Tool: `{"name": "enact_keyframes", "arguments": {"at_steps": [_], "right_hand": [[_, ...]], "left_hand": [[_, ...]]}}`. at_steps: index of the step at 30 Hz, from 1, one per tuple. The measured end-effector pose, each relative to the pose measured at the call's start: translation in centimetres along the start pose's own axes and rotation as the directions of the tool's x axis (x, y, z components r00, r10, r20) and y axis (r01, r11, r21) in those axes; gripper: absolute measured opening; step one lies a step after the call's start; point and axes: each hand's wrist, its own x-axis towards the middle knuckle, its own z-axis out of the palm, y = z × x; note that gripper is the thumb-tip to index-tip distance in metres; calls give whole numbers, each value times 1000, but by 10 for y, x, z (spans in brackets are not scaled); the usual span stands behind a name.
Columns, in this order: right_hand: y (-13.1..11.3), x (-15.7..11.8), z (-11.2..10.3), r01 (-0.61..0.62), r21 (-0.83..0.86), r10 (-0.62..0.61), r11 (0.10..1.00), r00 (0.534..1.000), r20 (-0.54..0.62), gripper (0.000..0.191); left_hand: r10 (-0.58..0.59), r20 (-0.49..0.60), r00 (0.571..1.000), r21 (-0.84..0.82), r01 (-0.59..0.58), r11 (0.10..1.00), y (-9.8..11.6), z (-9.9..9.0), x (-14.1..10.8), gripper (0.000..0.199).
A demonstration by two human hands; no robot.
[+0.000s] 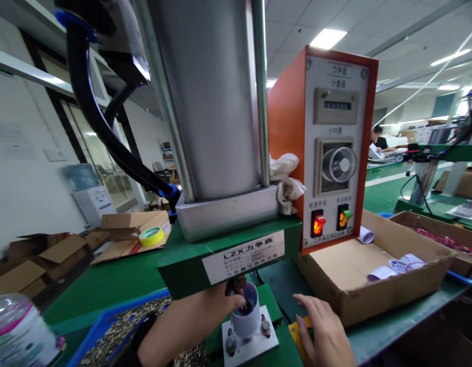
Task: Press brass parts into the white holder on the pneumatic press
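We see our left hand [216, 308] reaching under the green press [228, 250], its fingertips closed on the rim of a small white cup [246, 313] that stands upright on a white fixture plate [251, 344] directly below the press head; something dark sits inside the cup, too small to tell what. Our right hand [322, 331] lies flat and open, fingers spread, holding nothing, with its fingers over a yellow piece [297, 329] just right of the plate. Left of the plate, a blue tray [102, 326] holds a heap of small metal parts [117, 331]. To the right, an open cardboard box [377, 275] carries a few white rolled labels [400, 266] on its floor, and 1 further cardboard box [430, 227] behind it holds pink pieces. An orange control box [331, 148] with 2 lit switches stands beside the press column.
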Motion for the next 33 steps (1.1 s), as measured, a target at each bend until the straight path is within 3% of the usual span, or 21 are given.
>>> {"name": "enact_keyframes", "arguments": {"at_steps": [8,15,20,23,27,30,33], "right_hand": [[1,0,1,3,-12,-3,1000,1000,15,32],[0,1,0,-15,-13,15,1000,999,32,32],[1,0,1,-10,2,10,1000,1000,27,31],[3,-2,2,-4,12,4,1000,1000,12,29],[3,0,2,12,27,-12,1000,1000,-2,28],[6,1,0,30,43,-29,999,999,-23,27],[10,-5,-3,92,107,-83,990,993,-85,22]], "left_hand": [[164,25,986,49,-165,985,-3,6,6,18],[4,83,997,-41,0,999,15,-3,6,13],[-17,134,991,-109,32,994,11,-3,9,13],[-12,65,998,-114,19,993,1,-1,8,21],[58,-122,991,-194,-81,978,-12,-7,-6,30],[1,-193,981,-189,-39,981,-26,-6,-30,30],[-72,-233,970,-158,35,987,-47,13,-67,29]]}}
